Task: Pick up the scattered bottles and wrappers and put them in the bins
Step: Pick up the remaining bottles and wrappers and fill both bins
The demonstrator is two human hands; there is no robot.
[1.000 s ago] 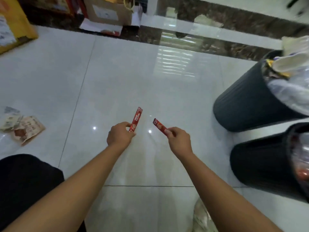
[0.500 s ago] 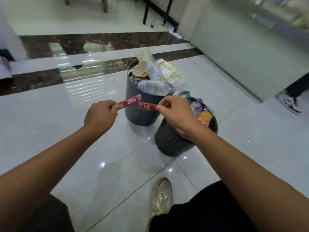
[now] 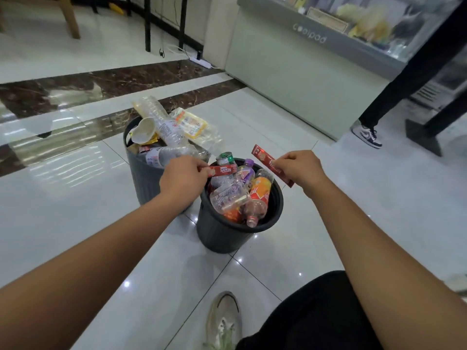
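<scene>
Hands outstretched over two dark bins on a glossy tiled floor: my left hand (image 3: 183, 176) is pinching a red sachet (image 3: 222, 170) by its end, the strip pointing right across the near bin's (image 3: 227, 236) far rim, above the bottles (image 3: 242, 195) heaped inside. My right hand (image 3: 300, 168) is pinching a second sachet (image 3: 271, 164) near its middle, tilted, its upper end leaning toward the left hand, just past the bin's right edge. The two strips are lying close together but apart. The far bin (image 3: 144, 178), partly behind my left hand, is brimming with crushed bottles, a cup and wrappers. My shoe (image 3: 223, 322) is showing below, and another person's leg (image 3: 394, 92) is standing at the right by a counter (image 3: 290, 79).
</scene>
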